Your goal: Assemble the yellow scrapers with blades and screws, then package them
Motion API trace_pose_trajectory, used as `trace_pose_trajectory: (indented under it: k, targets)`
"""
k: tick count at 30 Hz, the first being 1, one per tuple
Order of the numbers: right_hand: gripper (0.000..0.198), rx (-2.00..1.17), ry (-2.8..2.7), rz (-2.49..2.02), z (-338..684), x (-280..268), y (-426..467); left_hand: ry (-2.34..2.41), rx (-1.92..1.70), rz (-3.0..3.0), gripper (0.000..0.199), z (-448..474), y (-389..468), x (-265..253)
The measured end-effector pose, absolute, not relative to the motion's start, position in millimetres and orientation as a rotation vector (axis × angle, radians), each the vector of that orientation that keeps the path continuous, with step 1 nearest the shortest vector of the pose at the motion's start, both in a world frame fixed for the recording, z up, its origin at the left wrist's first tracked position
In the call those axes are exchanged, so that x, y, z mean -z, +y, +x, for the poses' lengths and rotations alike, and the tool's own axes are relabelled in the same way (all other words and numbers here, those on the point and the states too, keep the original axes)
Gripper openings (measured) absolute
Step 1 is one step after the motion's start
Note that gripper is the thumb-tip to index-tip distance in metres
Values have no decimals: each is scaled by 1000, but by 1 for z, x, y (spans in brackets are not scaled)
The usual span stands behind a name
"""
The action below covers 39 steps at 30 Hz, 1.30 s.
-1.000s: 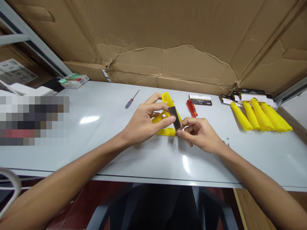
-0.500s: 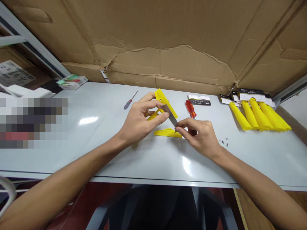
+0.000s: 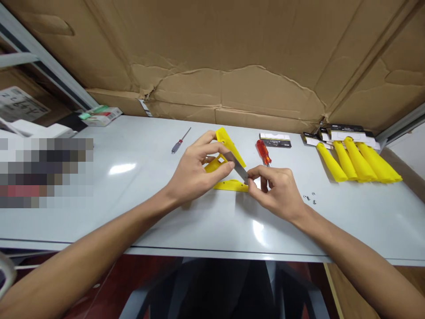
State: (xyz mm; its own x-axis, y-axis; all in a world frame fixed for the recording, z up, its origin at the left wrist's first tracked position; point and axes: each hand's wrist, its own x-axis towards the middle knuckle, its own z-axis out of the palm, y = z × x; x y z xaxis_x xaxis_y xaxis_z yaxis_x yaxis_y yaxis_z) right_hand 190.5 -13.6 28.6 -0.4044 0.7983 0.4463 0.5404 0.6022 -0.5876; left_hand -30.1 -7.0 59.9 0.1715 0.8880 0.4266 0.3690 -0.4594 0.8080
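Note:
My left hand (image 3: 199, 170) is closed around a yellow plastic tool body (image 3: 215, 165) with a wide, flared end, probably a scraper. Between its thumb and fingers it also steadies a flat grey metal blade (image 3: 237, 167), tilted down to the right. My right hand (image 3: 277, 188) pinches the lower right end of that blade. Below the blade, a narrow yellow plastic strip (image 3: 229, 185) with small holes lies on the table, partly hidden by my hands. Just beyond my right hand rests a red-handled screwdriver (image 3: 263, 152), its tip hidden.
Several small metal fasteners (image 3: 308, 198) lie right of my right hand. A small screwdriver (image 3: 177, 146) lies behind my left hand. Several yellow flared tools (image 3: 358, 161) with black-and-white cards lie at the right. A flat card (image 3: 275, 139) sits before the cardboard wall (image 3: 232, 93).
The yellow tool body and blade have dropped slightly, and my left hand has shifted a little. My right fingers have changed their pinch at the blade's end.

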Motion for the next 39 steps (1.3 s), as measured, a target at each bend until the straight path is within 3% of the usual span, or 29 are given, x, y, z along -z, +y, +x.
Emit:
trace_pose_trajectory:
  k: [16,31,39]
  targets:
    - [18,-522,-2161,-1071,193,-28,-9,1229,-1288,2133,12,-31,-10,-62]
    - [14,-311,-2152,-1101,190,-27,-13,1252,-1302,2180,4,-28,-8,-55]
    - [32,-540,-2175,-686,199,-35,-13,1133,-1128,1873,16,-38,-2,-68]
